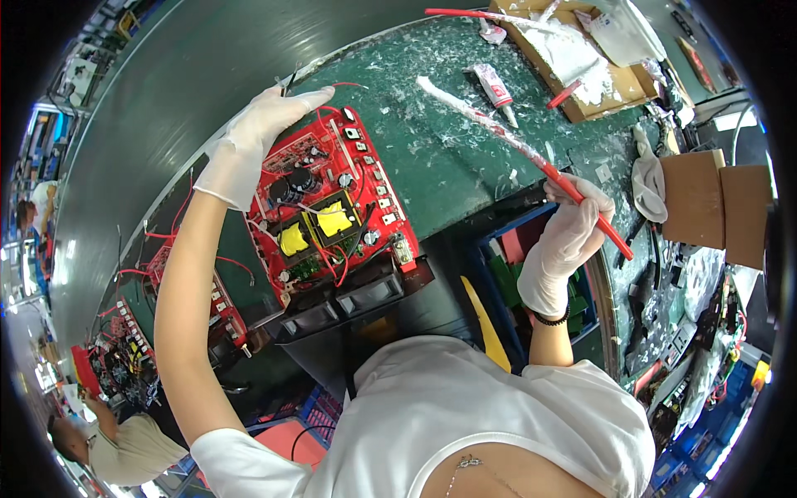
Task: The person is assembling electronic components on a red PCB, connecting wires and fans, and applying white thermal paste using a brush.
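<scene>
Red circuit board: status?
Left hand at far edge of circuit board, grip unclear. Right hand gripping red stick, white-smeared tip clear of board. White-and-red tube on bench, not blocking board.

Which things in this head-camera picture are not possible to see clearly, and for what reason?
In the head view:
Left hand: its palm is hidden behind its own gloved back.
Red circuit board: part of its upper-left edge lies under that hand.
Blue bin: some contents are covered by the right hand.
Cardboard box: its far end is cut off by the upper edge.
</scene>
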`<state>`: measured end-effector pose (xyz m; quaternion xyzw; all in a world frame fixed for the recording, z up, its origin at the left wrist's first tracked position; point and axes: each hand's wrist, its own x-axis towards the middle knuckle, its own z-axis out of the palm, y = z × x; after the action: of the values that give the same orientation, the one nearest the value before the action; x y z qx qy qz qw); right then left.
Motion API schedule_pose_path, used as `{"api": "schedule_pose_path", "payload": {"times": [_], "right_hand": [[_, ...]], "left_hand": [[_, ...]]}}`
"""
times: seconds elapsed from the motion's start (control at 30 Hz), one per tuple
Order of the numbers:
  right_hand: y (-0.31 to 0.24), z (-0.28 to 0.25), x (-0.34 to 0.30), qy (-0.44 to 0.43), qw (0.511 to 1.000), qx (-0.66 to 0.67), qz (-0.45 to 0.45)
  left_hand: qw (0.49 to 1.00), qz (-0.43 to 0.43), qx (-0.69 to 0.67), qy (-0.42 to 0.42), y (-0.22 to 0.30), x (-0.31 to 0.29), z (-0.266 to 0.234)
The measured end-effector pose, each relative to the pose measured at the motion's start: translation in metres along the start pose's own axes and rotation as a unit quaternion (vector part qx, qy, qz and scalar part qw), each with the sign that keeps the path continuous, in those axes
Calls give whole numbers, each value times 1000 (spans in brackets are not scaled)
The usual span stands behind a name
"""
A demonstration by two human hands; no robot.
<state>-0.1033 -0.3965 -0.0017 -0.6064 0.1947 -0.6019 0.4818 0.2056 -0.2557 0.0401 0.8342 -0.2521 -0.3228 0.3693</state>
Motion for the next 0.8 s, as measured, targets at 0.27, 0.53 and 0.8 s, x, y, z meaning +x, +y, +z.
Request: {"api": "schedule_pose_path", "payload": {"times": [0.27, 0.53, 0.8], "right_hand": [[-2, -5, -8, -5, 1000, -8, 6], [-2, -6, -9, -7, 1000, -11, 16], [-3, -2, -15, -11, 999, 2, 38]], "left_hand": [[980, -76, 165, 82, -13, 18, 10], [984, -58, 159, 50, -9, 6, 11], [995, -70, 58, 36, -7, -2, 11]]}}
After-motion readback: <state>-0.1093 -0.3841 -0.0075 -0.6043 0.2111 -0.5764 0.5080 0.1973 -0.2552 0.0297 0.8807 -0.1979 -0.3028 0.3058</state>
